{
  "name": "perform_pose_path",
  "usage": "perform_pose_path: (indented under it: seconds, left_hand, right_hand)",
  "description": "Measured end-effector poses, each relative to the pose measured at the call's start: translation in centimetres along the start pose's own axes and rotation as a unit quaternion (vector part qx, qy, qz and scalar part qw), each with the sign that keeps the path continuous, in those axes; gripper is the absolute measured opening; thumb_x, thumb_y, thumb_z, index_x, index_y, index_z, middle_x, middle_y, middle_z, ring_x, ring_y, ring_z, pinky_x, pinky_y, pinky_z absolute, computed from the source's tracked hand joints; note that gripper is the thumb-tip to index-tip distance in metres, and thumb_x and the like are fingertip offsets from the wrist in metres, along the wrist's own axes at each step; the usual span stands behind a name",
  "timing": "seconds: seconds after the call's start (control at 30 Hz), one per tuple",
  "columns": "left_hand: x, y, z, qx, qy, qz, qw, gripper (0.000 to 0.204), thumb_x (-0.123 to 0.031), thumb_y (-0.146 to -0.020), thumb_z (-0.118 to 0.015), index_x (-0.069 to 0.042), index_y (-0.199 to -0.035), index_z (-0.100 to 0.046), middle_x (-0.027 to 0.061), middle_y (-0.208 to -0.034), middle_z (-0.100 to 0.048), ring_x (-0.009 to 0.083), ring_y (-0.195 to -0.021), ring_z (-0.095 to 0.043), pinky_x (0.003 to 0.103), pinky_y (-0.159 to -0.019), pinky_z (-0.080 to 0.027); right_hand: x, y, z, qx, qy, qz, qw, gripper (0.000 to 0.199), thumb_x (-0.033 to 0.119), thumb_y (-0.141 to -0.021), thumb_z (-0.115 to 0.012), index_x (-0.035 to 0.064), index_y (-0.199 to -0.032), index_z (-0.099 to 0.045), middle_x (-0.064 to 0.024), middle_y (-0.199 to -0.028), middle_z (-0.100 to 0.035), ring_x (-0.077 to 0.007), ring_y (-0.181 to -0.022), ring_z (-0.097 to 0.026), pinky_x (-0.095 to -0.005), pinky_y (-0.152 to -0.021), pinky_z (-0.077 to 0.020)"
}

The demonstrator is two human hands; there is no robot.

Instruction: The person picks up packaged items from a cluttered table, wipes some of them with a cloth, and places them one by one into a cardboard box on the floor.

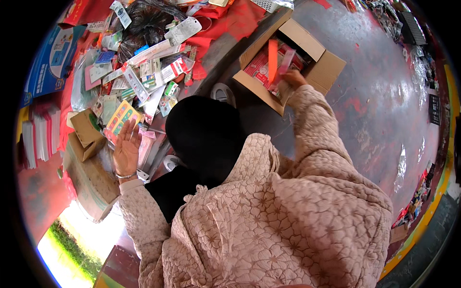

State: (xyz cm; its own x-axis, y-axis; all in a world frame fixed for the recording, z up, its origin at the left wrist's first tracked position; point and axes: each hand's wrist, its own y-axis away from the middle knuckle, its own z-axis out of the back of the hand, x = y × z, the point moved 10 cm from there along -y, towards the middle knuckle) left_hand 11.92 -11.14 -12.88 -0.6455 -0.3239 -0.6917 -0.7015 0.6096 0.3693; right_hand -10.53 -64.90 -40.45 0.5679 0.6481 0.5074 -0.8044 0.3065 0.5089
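My left hand is open, palm up with the fingers apart. It holds nothing and is beside a yellow card with coloured shapes, at the near edge of a pile of small packaged goods. My right hand reaches over the near side of an open cardboard box, its fingers closed on a narrow, pinkish clear plastic packet. Next to that packet an orange strip stands up in the box. Red printed packs lie below, partly hidden.
Left of the pile is a blue printed box, with a stack of pink-and-white booklets nearer me. A small brown carton sits close to my left hand. My shoe is beside the box. Loose litter lines the right floor edge.
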Motion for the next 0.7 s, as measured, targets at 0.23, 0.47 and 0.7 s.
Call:
perform_pose_path:
  seconds: [0.23, 0.47, 0.7]
  left_hand:
    - [2.6, 1.3, 4.6, -0.104, -0.009, 0.057, 0.993, 0.049, -0.023, -0.088, -0.048, 0.004, -0.127, -0.035, 0.0160, -0.126, -0.041, 0.0255, -0.114, -0.043, 0.035, -0.096, -0.037]
    - [3.9, -0.4, 6.2, -0.137, -0.051, 0.091, 0.985, 0.046, -0.021, -0.086, -0.051, 0.004, -0.123, -0.040, 0.0154, -0.121, -0.046, 0.0243, -0.107, -0.047, 0.033, -0.093, -0.039]
    - [4.5, 0.0, 6.8, -0.170, -0.070, 0.108, 0.977, 0.040, -0.018, -0.087, -0.050, 0.003, -0.120, -0.044, 0.0138, -0.115, -0.051, 0.0222, -0.100, -0.051, 0.032, -0.088, -0.041]
  right_hand:
    - [4.0, -1.2, -4.3, 0.109, 0.341, 0.060, 0.932, 0.027, 0.025, -0.080, -0.051, 0.0102, -0.099, -0.063, -0.0086, -0.094, -0.063, -0.0224, -0.090, -0.060, -0.0331, -0.077, -0.0483]
    - [-2.5, 0.7, -0.2, 0.046, -0.083, -0.304, 0.948, 0.040, 0.038, -0.076, -0.059, 0.0057, -0.098, -0.064, -0.0123, -0.096, -0.063, -0.0247, -0.098, -0.058, -0.0286, -0.082, -0.0458]
    - [6.7, 0.1, 3.2, -0.154, 0.156, -0.211, 0.953, 0.025, 0.025, -0.078, -0.051, 0.0050, -0.086, -0.064, -0.0158, -0.092, -0.063, -0.0315, -0.087, -0.061, -0.0404, -0.072, -0.0483]
